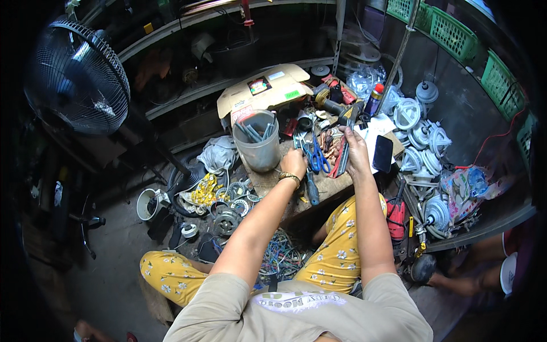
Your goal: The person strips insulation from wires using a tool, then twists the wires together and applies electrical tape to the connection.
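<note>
My left hand is closed at the near side of a small wooden worktable, right of a translucent plastic bucket holding grey sticks. Whatever its fingers grip is hidden among the tools. Across from it, my right hand is closed around a long, flat grey strip; a red piece lies alongside. Between the hands are blue-handled scissors and a heap of copper-coloured wire. A blue-handled screwdriver lies by the near edge. Right of my right hand, a dark phone rests on white paper.
Cardboard, a power drill and a spray can crowd the table's far side. Clear plastic parts pile up at right. A standing fan is at left, tangled wires below. Another person's leg shows lower right.
</note>
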`<state>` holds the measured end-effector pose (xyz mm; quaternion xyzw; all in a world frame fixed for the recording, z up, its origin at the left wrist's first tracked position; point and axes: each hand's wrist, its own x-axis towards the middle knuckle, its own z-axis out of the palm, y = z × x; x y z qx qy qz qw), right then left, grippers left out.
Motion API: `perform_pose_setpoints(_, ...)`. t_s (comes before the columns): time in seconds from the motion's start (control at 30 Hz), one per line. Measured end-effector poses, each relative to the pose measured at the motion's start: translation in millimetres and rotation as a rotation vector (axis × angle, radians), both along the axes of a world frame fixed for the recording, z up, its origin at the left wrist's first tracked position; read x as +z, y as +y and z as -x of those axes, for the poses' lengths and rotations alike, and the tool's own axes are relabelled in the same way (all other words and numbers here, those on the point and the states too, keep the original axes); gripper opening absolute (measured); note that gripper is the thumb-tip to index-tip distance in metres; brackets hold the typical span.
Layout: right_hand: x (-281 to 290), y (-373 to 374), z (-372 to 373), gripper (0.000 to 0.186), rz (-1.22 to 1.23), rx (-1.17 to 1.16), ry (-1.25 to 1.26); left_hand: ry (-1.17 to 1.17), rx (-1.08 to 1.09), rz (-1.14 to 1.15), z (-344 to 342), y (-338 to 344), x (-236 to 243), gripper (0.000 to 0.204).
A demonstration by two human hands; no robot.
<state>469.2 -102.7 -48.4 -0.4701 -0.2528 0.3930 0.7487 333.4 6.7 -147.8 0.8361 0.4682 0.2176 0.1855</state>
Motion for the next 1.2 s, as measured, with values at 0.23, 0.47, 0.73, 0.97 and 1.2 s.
perform_pose_setpoints(0.23, -17, 21, -4, 0.03, 0.017, -0.326, -0.105, -0.383, -0.03, -0.071, 26, -15, 68, 0.019)
perform_pose_setpoints(0.47, 2, 37, 47, 0.028, 0.006, -0.256, -0.083, -0.599, -0.203, -0.171, 81, -44, 118, 0.012)
perform_pose_setpoints(0.73, 34, 22, 106, 0.02, -0.281, -0.023, 0.138, -0.726, -0.101, 0.109, 142, -66, 132, 0.012)
perform_pose_setpoints(0.97, 44, 25, 164, 0.024, -0.282, -0.017, 0.04, -0.603, -0.135, 0.058, 193, -80, 150, 0.013)
perform_pose_setpoints(1.2, 91, 35, 178, 0.013, -0.338, -0.033, 0.048, -0.536, -0.123, -0.056, 236, -95, 159, 0.011)
